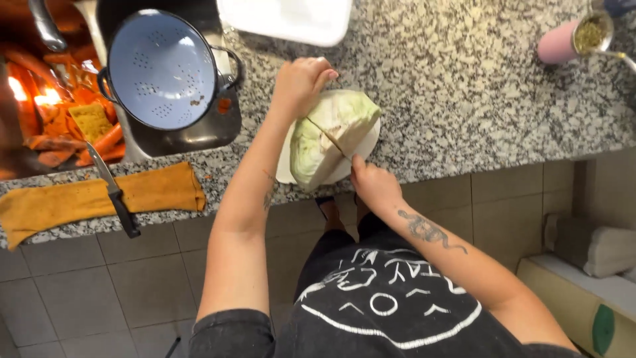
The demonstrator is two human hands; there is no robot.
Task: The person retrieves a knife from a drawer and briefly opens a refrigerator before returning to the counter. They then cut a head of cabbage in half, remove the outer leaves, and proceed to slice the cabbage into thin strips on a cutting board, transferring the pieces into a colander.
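A pale green cabbage (331,132) lies on a white round board (372,140) near the front edge of the speckled granite counter (464,86). It is split by a cut that runs diagonally through it. My left hand (301,83) presses down on the far top of the cabbage. My right hand (373,185) is at the near side, closed around a knife handle. The thin knife blade (329,138) sits inside the cut. The handle is hidden in my fist.
A blue colander (162,69) stands in the sink at the left, beside carrots (63,126) and a sponge. A black-handled knife (118,197) lies across an orange cloth (159,189). A white tray (285,20) and a pink cup (570,40) stand farther back.
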